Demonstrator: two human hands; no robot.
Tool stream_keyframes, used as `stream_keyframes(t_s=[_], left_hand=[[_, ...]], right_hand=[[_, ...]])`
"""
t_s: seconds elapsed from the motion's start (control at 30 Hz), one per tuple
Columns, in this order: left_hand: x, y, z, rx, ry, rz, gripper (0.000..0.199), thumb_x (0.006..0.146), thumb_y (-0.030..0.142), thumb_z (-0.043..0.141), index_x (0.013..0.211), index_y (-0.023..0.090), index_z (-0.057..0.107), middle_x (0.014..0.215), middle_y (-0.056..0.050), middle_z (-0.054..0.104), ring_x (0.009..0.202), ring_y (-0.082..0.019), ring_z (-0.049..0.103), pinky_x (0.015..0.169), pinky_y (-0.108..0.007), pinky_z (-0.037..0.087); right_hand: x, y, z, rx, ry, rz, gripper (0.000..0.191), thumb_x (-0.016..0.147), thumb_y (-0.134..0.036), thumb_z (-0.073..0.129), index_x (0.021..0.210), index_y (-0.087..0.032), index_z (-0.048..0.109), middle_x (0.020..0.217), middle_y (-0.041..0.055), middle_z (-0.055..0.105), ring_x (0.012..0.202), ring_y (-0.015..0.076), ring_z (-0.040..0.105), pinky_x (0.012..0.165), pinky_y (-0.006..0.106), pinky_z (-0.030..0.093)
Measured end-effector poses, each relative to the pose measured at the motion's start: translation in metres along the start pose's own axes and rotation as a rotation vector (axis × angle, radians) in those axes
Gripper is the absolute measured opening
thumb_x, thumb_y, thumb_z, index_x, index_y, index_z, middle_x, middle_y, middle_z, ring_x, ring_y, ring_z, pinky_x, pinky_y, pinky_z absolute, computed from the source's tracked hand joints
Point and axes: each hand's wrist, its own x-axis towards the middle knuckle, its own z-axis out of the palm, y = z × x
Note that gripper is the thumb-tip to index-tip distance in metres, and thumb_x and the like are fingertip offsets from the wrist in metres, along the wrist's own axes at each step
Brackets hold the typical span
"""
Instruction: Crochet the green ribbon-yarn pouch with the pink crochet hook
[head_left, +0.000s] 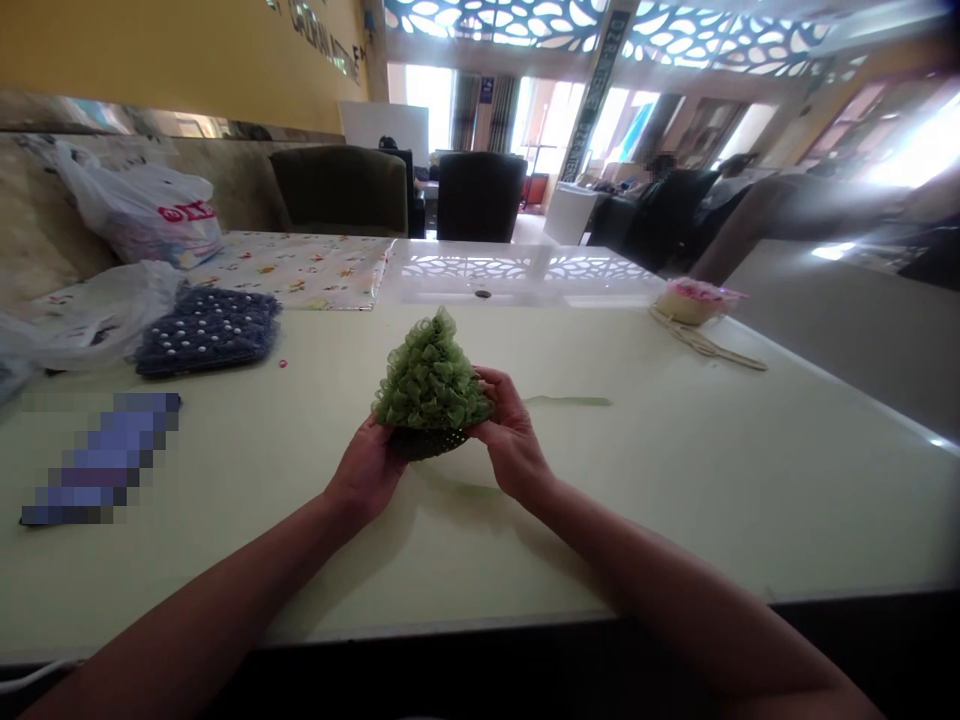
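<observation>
Green ruffled cone in dark mesh cup, L hand & R hand gripping both sides.

Green ruffled cone underside hidden; blue item pixelated; seated people blurred.

Daylight flooded through the windows at the far right and washed that corner out in hazy glare, while the white counter shone with reflections and soft shadows, and wide-angle distortion bent and blurred the frame's edges.
</observation>
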Motion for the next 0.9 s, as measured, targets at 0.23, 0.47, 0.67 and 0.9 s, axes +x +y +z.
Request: stream_keyframes(t_s=[0.23,0.47,0.67,0.9], left_hand=[[-0.002,-0.003,-0.006,0.143,-0.094,-0.099,0.021,0.070,0.026,0.075,0.087,0.013,0.073,0.086,-0.006,0.073,0.085,-0.020,0.066,0.072,-0.026,0.052],[-0.002,0.002,-0.010,0.173,-0.223,-0.265,0.024,0.069,0.022,0.073,0.091,0.012,0.074,0.089,-0.009,0.074,0.079,-0.022,0.066,0.070,-0.029,0.051],[-0.003,0.002,-0.004,0.066,-0.182,-0.214,0.026,0.083,0.025,0.065,0.104,0.013,0.073,0.105,-0.010,0.073,0.095,-0.022,0.065,0.084,-0.031,0.052],[0.000,-0.003,-0.006,0.075,-0.273,0.056,0.044,0.083,0.026,0.071,0.127,0.028,0.063,0.130,-0.003,0.064,0.125,-0.023,0.052,0.106,-0.033,0.040]], right_hand=[[0.001,0.003,0.000,0.350,0.135,0.223,0.033,0.056,-0.011,0.058,0.086,-0.023,0.060,0.070,-0.0054,0.054,0.063,0.0101,0.044,0.058,0.021,0.038],[0.008,0.001,-0.007,0.409,0.106,0.299,0.037,0.052,-0.009,0.052,0.085,-0.023,0.059,0.063,-0.0072,0.051,0.055,0.0085,0.038,0.050,0.019,0.028],[0.011,0.001,-0.016,0.175,-0.020,0.207,0.059,0.069,-0.019,0.050,0.125,-0.034,0.053,0.104,-0.0031,0.064,0.076,0.0139,0.057,0.062,0.023,0.046],[0.007,0.007,-0.015,0.138,-0.115,0.075,0.056,0.079,-0.028,0.070,0.132,-0.036,0.055,0.144,-0.0039,0.051,0.135,0.0211,0.043,0.114,0.038,0.035]])
